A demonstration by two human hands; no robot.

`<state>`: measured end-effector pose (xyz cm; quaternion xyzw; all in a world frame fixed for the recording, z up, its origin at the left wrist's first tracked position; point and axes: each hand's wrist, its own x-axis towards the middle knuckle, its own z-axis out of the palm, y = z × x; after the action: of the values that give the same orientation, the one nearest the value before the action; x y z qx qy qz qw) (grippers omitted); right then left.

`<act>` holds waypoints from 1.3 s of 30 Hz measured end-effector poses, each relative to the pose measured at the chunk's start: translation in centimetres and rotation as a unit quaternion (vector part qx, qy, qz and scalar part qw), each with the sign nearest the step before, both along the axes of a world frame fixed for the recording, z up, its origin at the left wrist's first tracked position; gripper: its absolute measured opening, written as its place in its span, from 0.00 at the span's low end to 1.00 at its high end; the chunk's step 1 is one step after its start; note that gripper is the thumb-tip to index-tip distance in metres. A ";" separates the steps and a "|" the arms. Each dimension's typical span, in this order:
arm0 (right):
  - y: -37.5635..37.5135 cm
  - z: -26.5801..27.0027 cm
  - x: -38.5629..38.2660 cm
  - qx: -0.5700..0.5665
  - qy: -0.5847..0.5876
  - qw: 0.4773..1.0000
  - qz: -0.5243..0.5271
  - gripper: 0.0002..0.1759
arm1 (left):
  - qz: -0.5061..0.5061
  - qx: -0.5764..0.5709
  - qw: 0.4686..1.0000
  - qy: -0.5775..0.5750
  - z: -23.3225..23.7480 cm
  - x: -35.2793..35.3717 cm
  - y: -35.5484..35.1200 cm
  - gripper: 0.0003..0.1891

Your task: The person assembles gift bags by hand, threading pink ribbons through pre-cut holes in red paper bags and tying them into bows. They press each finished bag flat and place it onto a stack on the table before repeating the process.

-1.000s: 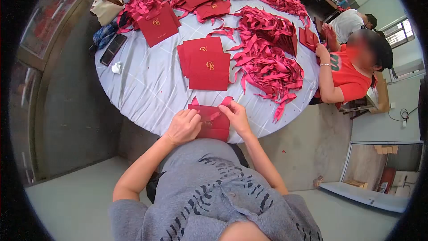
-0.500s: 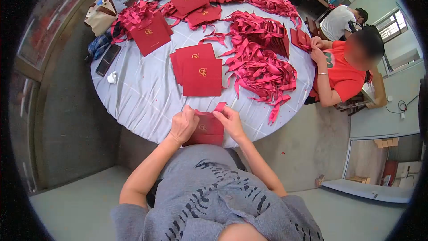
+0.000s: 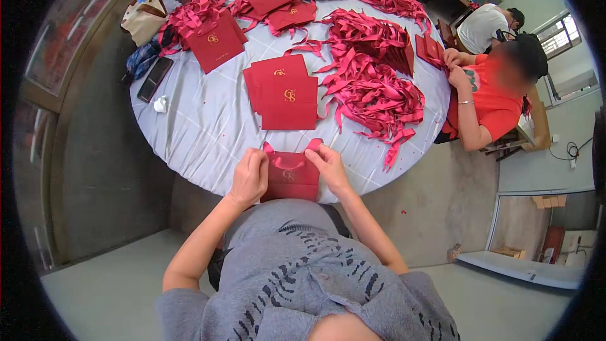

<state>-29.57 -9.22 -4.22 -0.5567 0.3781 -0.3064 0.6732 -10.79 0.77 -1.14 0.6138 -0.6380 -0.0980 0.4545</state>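
A red bag (image 3: 290, 184) with a gold logo lies at the table's near edge, against my body. My left hand (image 3: 250, 175) pinches at its upper left corner, by a pink ribbon. At the upper right corner my right hand (image 3: 327, 165) is closed on the ribbon (image 3: 313, 144). Part of the ribbon loops across the bag's top between my hands. Just beyond lie overlapping red bags (image 3: 288, 102) with gold logos.
The white-covered round table (image 3: 208, 132) bears a pink ribbon heap (image 3: 379, 98), more red bags (image 3: 214, 44), a phone (image 3: 154, 79), crumpled tissue (image 3: 160, 105) and a cloth bag (image 3: 144, 19). A person in red (image 3: 492, 101) handles red bags at right; another person in white (image 3: 478, 28) sits behind.
My left hand has shifted slightly left and turned more upright. A ribbon loop now shows across the bag's top and at its left corner. The view has shifted slightly.
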 end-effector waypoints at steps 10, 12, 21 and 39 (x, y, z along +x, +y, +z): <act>-0.1 1.0 -0.1 0.013 -0.024 0.999 0.040 0.08 | -0.162 0.176 0.971 0.017 2.1 -0.3 -4.5 0.08; -0.1 0.7 0.1 0.005 -0.026 0.999 0.030 0.08 | -0.173 0.200 0.964 0.038 1.6 -0.3 -5.2 0.08; 2.9 4.4 0.8 -0.262 0.201 0.940 -0.081 0.15 | -0.085 0.269 0.956 0.077 3.8 -1.2 -5.0 0.09; 3.3 2.4 -0.3 0.001 0.056 0.997 -0.049 0.07 | -0.044 0.185 0.982 -0.002 1.4 -1.5 -4.3 0.06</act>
<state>-29.90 -5.94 -1.82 -0.5530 0.4421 -0.3074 0.6357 -12.34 -3.53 0.26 0.6589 -0.6363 -0.2324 0.3271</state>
